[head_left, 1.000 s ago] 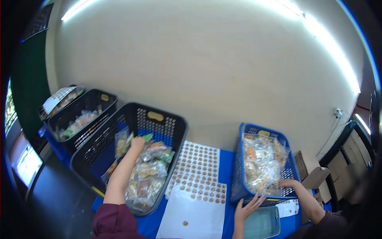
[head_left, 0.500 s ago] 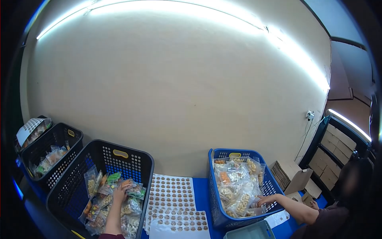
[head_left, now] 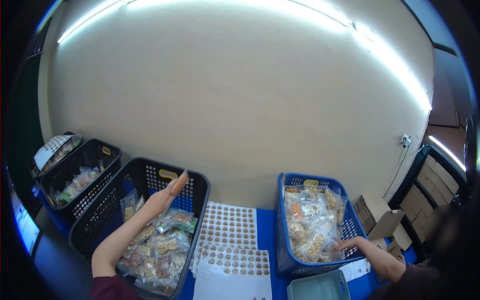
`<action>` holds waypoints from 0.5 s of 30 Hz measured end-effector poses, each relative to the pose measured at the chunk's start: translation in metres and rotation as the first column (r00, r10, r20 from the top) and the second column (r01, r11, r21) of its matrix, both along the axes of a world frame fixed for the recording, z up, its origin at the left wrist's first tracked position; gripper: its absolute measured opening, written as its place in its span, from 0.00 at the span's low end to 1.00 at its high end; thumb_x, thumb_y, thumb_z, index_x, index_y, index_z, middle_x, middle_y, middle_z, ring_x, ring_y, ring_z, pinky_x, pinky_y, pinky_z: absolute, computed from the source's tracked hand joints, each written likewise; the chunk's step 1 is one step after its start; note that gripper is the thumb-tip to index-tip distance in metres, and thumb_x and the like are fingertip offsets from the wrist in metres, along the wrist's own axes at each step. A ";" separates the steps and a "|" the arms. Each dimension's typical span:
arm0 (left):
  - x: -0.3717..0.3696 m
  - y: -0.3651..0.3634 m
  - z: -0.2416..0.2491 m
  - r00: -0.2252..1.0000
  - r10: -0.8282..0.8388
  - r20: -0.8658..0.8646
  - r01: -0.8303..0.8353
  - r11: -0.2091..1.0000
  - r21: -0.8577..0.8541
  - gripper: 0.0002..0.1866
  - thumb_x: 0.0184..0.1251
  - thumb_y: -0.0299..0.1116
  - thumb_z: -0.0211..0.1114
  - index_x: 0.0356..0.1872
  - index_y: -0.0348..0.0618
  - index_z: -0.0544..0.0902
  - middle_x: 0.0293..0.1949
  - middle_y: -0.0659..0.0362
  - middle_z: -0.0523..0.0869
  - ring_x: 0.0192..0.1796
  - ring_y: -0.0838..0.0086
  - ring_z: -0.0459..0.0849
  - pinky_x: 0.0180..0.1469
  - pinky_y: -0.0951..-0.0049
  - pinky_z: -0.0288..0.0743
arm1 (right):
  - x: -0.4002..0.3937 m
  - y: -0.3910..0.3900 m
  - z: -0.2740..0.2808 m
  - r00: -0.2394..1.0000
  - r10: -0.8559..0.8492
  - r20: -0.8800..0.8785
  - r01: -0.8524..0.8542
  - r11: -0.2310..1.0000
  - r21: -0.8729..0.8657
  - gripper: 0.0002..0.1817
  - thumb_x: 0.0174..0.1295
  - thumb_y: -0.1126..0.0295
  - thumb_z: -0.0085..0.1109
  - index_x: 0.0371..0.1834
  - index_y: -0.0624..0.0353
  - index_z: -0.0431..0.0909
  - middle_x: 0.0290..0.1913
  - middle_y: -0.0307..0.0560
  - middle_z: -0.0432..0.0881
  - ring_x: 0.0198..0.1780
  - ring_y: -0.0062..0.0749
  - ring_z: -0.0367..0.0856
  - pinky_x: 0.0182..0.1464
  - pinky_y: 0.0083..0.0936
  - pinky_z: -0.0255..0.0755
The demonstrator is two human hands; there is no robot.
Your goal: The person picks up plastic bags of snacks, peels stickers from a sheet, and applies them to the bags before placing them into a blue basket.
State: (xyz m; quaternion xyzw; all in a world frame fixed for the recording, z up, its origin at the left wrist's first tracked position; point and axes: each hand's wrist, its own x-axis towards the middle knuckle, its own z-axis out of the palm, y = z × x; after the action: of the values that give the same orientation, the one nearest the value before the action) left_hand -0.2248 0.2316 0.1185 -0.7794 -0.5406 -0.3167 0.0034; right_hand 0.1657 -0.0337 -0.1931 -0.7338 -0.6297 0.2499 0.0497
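My left hand point(head_left: 161, 200) is raised over the large black basket point(head_left: 200, 200), its fingers closed on what looks like a small orange packet point(head_left: 179, 183). Under it, clear snack packets point(head_left: 162, 245) with pale, brown and green contents lie heaped in the basket. Of my right hand, only what seem to be fingertips point(head_left: 258, 298) show at the bottom edge, over a white sheet point(head_left: 232, 282); its grip is hidden. Beside that lie sheets of round stickers point(head_left: 230, 225).
A co-worker's hand point(head_left: 345, 244) reaches into the blue basket point(head_left: 320, 271) of packets on the right. In front stands a grey-green tray point(head_left: 320, 287). Smaller black basket point(head_left: 112, 162) stands at far left; cardboard boxes point(head_left: 382, 220) are at right.
My left hand has risen out of the packet pile, up and to the right, with the orange item at its fingers. The view has shifted slightly. The co-worker's hand stays in the blue basket.
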 end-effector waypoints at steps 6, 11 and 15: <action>0.056 -0.099 0.066 0.972 -0.224 0.065 0.223 0.974 0.029 0.17 0.57 0.28 0.55 0.49 0.45 0.67 0.30 0.49 0.80 0.32 0.57 0.80 0.32 0.65 0.74 | 0.009 0.000 -0.009 0.999 0.012 0.046 -0.012 1.000 0.002 0.53 0.43 0.39 0.53 0.66 0.54 0.36 0.65 0.66 0.27 0.66 0.59 0.29 0.62 0.50 0.32; 0.078 -0.185 0.083 0.937 -0.348 -0.005 0.348 0.937 0.035 0.16 0.56 0.30 0.57 0.48 0.48 0.72 0.30 0.54 0.81 0.27 0.64 0.81 0.26 0.71 0.75 | 0.021 -0.006 -0.007 1.000 0.003 0.008 -0.003 0.998 0.066 0.53 0.42 0.40 0.56 0.66 0.53 0.39 0.65 0.65 0.30 0.66 0.58 0.31 0.62 0.49 0.35; 0.090 -0.240 0.074 0.855 -0.249 0.456 0.457 0.776 -0.434 0.20 0.58 0.34 0.58 0.51 0.44 0.68 0.36 0.54 0.82 0.36 0.71 0.82 0.39 0.74 0.75 | 0.024 -0.008 0.008 0.995 0.022 0.095 -0.029 0.997 0.074 0.48 0.45 0.42 0.55 0.65 0.53 0.45 0.65 0.64 0.40 0.66 0.54 0.40 0.62 0.44 0.41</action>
State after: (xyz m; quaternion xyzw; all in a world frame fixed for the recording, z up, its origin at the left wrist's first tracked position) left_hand -0.1344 -0.0084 0.1929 -0.7636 -0.4375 -0.2927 -0.3740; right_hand 0.1898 -0.0416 -0.1848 -0.7342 -0.6497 0.1920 0.0443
